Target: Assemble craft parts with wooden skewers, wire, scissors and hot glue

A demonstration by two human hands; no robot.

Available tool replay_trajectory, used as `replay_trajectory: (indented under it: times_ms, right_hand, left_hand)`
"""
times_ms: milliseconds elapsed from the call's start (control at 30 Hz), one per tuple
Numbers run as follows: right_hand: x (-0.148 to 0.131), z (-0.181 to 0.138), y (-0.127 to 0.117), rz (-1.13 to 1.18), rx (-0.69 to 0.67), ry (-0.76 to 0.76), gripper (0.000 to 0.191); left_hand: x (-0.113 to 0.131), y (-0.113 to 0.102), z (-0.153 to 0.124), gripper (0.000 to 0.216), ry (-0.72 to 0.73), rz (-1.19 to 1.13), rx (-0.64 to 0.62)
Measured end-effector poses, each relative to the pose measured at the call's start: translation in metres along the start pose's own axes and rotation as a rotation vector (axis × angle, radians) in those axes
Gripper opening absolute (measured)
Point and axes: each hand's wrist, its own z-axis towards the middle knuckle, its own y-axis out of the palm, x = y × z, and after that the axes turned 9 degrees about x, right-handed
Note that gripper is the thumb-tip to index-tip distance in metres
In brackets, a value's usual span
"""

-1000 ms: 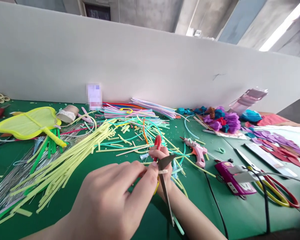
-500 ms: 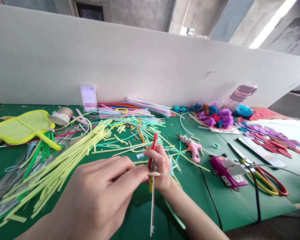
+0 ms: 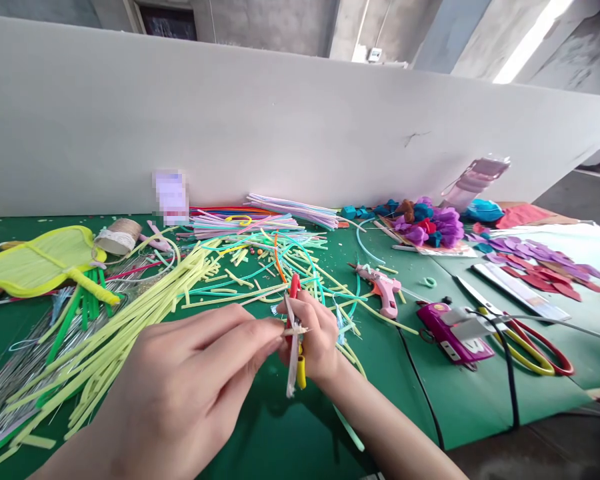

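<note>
In the head view my right hand (image 3: 314,328) is closed around a pair of scissors (image 3: 293,368) with a red and a yellow handle, its blades toward me. My left hand (image 3: 195,380) pinches a thin, pale strip (image 3: 298,331) between thumb and fingertips. The strip's frayed end crosses the scissor blades; whether they are cutting it I cannot tell. Behind the hands lies a tangle of green and yellow-green strips (image 3: 260,280). A bundle of long yellow-green strips (image 3: 130,320) is left of my left hand.
A pink glue gun (image 3: 384,288), a purple power strip (image 3: 453,333) with cables and larger scissors (image 3: 530,353) lie to the right. Purple felt flowers (image 3: 443,227) and a bottle (image 3: 477,180) stand behind. A yellow leaf-shaped piece (image 3: 45,260) and twine roll (image 3: 119,237) are left.
The scissors have turned, so their blades look shorter and sit slightly further left. My right hand has shifted a little left with them; my left hand keeps its pinch on the strip.
</note>
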Motion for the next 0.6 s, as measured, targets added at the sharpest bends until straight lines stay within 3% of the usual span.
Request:
replay_trajectory:
  times_ms: [100, 233, 333, 433, 600]
  right_hand:
    - [-0.001, 0.002, 0.0, 0.001, -0.038, 0.037, 0.021]
    - [-0.002, 0.007, -0.001, -0.046, -0.053, -0.013, 0.018]
    - [-0.003, 0.011, -0.003, -0.06, -0.079, -0.032, 0.019]
    - [-0.004, 0.012, -0.004, -0.058, -0.1, -0.001, 0.017]
    - [-0.006, 0.005, -0.001, -0.024, -0.097, 0.07, 0.011]
  left_hand:
    - [-0.002, -0.001, 0.005, 0.013, -0.106, -0.044, -0.058]
    - [-0.01, -0.011, 0.014, 0.019, -0.298, -0.209, -0.363]
    - [-0.019, -0.016, 0.019, 0.028, -0.329, -0.296, -0.519]
    - [-0.024, -0.014, 0.021, 0.028, -0.331, -0.315, -0.502]
    - [-0.026, -0.007, 0.016, 0.025, -0.261, -0.232, -0.356]
